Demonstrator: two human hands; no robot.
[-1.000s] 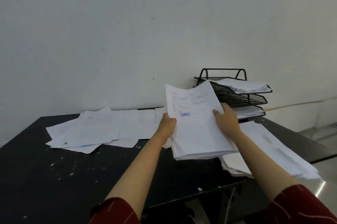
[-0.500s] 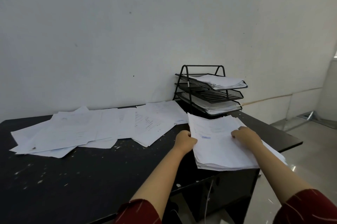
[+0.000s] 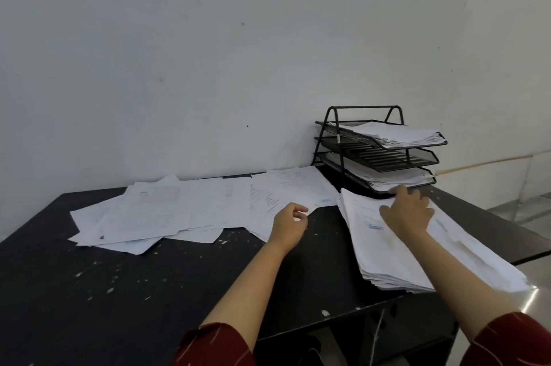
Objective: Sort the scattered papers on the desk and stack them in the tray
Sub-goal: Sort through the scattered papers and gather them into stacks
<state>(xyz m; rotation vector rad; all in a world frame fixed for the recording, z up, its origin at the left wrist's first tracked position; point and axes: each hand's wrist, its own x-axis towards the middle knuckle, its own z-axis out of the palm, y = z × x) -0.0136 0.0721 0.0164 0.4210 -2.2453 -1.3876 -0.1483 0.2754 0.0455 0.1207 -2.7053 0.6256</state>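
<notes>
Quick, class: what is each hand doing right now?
Left hand: loosely curled, holding nothing.
Right hand: fingers spread, resting on the paper stack.

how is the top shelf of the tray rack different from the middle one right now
The top shelf holds a thick stack of white papers that covers most of it; the middle shelf shows bare slats with no paper visible. The top shelf's load reaches its front lip, while the middle shelf's front lip stands clear. Both are black, tilted alike, and sit in the same black wire frame.
</notes>
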